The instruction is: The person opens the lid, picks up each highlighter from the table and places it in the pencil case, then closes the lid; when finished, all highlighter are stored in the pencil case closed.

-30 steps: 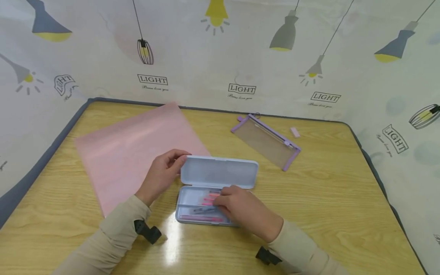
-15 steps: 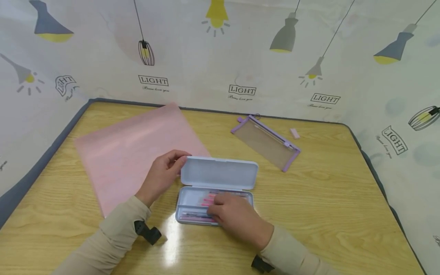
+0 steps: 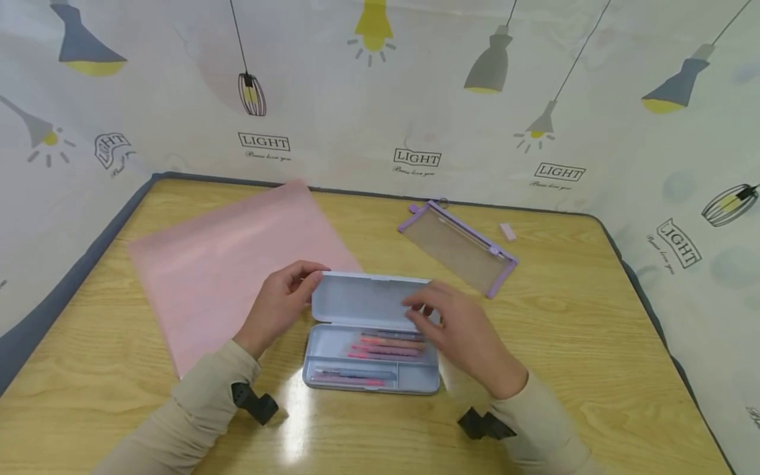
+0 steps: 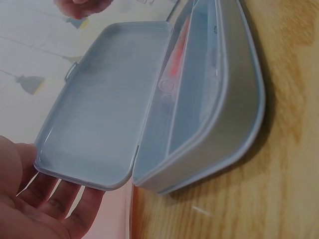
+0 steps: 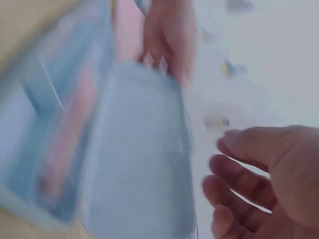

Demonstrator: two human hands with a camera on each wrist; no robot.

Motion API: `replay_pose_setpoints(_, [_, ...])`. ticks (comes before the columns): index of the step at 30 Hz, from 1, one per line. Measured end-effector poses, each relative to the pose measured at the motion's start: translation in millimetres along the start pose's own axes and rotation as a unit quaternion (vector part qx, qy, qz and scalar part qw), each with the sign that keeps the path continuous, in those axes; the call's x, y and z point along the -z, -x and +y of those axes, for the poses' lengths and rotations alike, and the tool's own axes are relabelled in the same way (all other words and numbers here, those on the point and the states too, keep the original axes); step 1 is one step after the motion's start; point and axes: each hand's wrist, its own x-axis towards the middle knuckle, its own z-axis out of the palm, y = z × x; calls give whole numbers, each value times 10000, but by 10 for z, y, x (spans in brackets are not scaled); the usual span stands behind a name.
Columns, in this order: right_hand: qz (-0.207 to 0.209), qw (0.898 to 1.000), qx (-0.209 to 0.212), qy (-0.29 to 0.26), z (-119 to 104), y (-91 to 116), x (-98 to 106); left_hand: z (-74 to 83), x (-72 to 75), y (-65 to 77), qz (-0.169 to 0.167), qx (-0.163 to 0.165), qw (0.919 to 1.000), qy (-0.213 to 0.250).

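A pale blue pencil case [image 3: 418, 379] lies on the table with its lid [image 3: 362, 297] raised. My left hand [image 3: 279, 305] holds the lid's upper left corner, its thumb in front and its fingers behind, as the left wrist view also shows. Several pink and orange pens [image 3: 392, 346] fill the long rear compartment. In the front left one lie a blue pen [image 3: 356, 373] and a pink pen [image 3: 356, 381]. My right hand [image 3: 469, 330] hovers before the lid's right end, fingers loosely bent and holding nothing. The right wrist view is blurred.
Behind the case, a mesh pouch [image 3: 454, 251] with purple edges and a zip lies flat. A small pale pink block [image 3: 507, 231] sits to its right. Pink sheet [image 3: 237, 264] covers part of the table's left side. A printed curtain [image 3: 332, 99] surrounds the table [image 3: 582, 343].
My right hand has left the front compartment, where the blue pen now lies beside the pink one, and risen to the lid's right end. The left hand has stayed at the lid.
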Motion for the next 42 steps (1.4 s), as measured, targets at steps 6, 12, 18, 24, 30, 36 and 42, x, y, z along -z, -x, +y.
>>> replay_pose_setpoints(6, [670,9935,-919,-105,384,-72,162,6,4,8,-2,66,10000,35])
replay_pose_setpoints(12, [212,9912,-1248,-394,570,-70,79,14,6,11,20,52,10000,-19])
replay_pose_setpoints(18, [91,9883,-1426,-534,551,-21,59,-7,4,29,-39,-68,10000,-43])
replay_pose_setpoints(24, [-11,9955,-795,-519,455,153,133,-37,86,202,-303,-782,9954,-457])
replay_pose_setpoints(30, [-688,9967,366,-236,307,471,165,-68,69,581,-619,-2615,9455,-1838])
replay_pose_setpoints(36, [-1381,9869,575,597,221,701,-4,-206,-96,847,-381,-3753,8640,-3335])
replay_pose_setpoints(42, [-752,9816,1238,1243,214,785,-178,-288,-169,909,-223,-3956,8441,-3612])
